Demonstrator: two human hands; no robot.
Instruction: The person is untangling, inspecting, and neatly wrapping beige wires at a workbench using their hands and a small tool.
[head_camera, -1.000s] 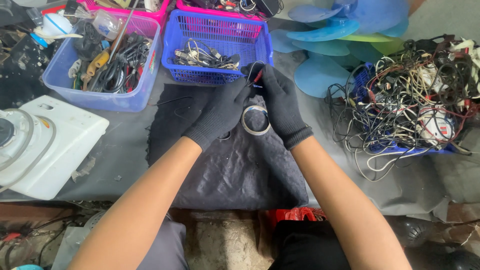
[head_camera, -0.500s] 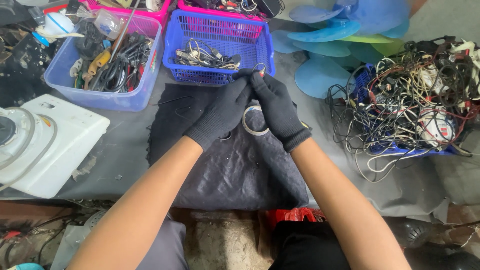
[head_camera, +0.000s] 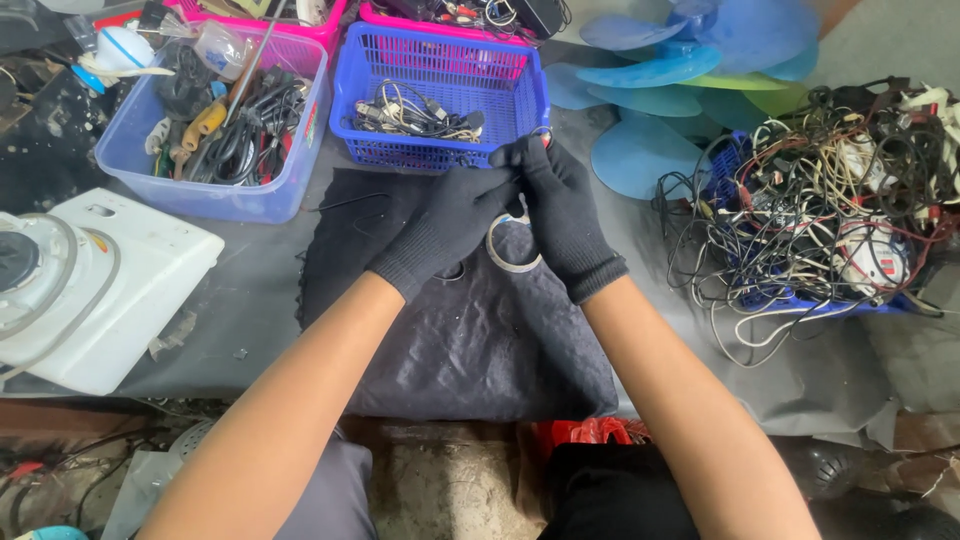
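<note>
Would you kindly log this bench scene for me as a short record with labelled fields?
Left hand: black glove, fingertips meet the right hand's
Right hand: black glove, pinching something small, too hidden to identify
Below hands: tape roll on dark cloth
Behind hands: blue basket holding cables
Far right: tangled wire pile
Far left: white appliance
</note>
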